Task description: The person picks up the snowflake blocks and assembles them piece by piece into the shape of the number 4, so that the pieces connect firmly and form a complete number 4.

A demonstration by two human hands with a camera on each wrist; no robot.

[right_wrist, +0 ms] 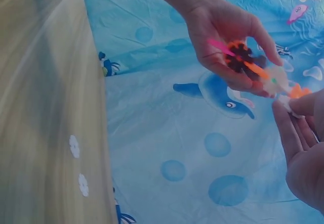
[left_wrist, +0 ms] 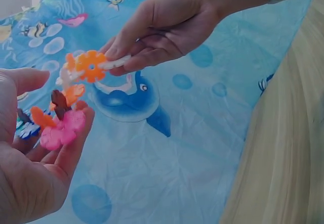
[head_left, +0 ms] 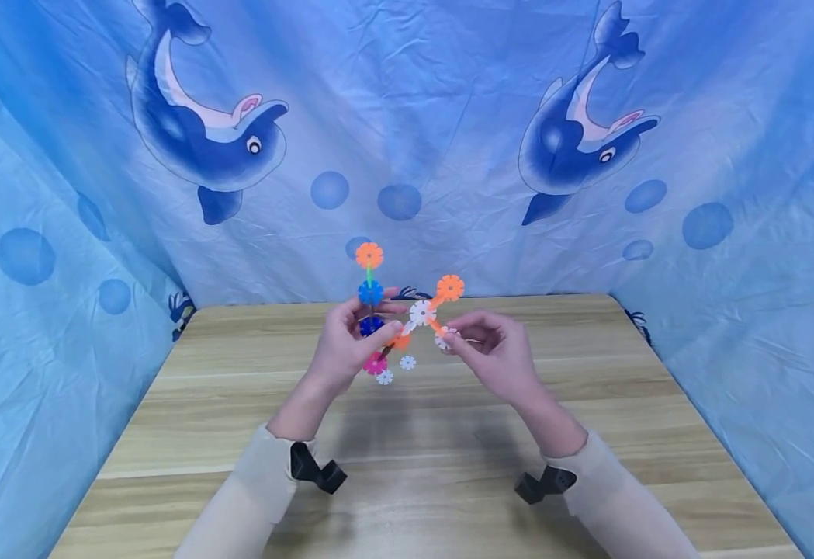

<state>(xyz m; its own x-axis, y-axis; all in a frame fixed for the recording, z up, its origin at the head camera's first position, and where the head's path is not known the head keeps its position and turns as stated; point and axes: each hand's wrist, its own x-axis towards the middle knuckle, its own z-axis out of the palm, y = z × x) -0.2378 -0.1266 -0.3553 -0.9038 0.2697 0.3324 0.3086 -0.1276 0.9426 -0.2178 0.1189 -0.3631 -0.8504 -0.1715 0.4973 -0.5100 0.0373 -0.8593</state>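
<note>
My left hand (head_left: pixel 351 341) holds a joined chain of plastic snowflake discs over the table, its fingers curled beneath. At the chain's upper end an orange disc (head_left: pixel 369 255) stands above a blue disc (head_left: pixel 371 293). A pink disc (left_wrist: pixel 63 130) lies by the left fingers, next to a dark brown disc (right_wrist: pixel 238 56). From there the chain branches right to a white disc (head_left: pixel 422 313) and another orange disc (head_left: pixel 451 287). Between thumb and fingers, my right hand (head_left: pixel 493 353) pinches a white snowflake disc (head_left: pixel 443 338) at the branch's lower right end.
Two loose white discs, one farther right (head_left: pixel 408 362) and one nearer (head_left: pixel 385 377), lie on the wooden table (head_left: pixel 239 404) below the hands. A blue cloth (head_left: pixel 407 116) printed with dolphins hangs behind and at both sides. Each wrist wears a black camera mount.
</note>
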